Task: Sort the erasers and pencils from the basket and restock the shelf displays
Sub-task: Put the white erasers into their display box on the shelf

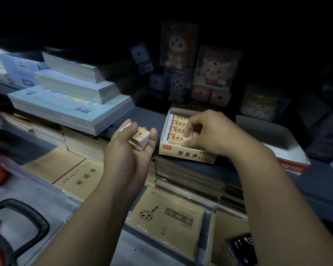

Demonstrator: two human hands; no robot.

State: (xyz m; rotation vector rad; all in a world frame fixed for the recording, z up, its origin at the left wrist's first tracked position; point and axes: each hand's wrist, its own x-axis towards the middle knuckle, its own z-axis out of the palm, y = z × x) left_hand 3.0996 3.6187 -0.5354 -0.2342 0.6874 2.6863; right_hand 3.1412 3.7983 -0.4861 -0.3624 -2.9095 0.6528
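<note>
Step in hand, as I judge it: loading erasers into the shelf display one at a time. The basket handle (37, 212) sits nearest me, low at the left. I cannot see inside the basket, and no pencils are in view. Brown exercise books (167, 214) lie in front of me, below the shelf.

Procedure:
1. Hold the supply close beside the box so each transfer is short.
2. Set each piece label-up, printed side matching the row already in place.
3. Press it flush against its neighbour before releasing, so the row does not tilt.
4. Avoid dragging the box toward the shelf edge, which it already sits near.

My left hand (129, 160) is palm-up and cupped, thumb and fingers curled round a small stack of spare erasers (141, 137), just left of the display box (186, 153). My right hand (210, 135) reaches over the box's near right part with its fingers bent down, and thumb and fingertips pinch the front eraser (190, 135) among the rows. The two hands are near each other but not touching.

The box rests on the dark shelf (146, 116). A red and white carton (294, 162) stands to its right and notebook stacks (75, 87) to the left. Boxed plush toys (179, 47) stand behind it in shadow.
</note>
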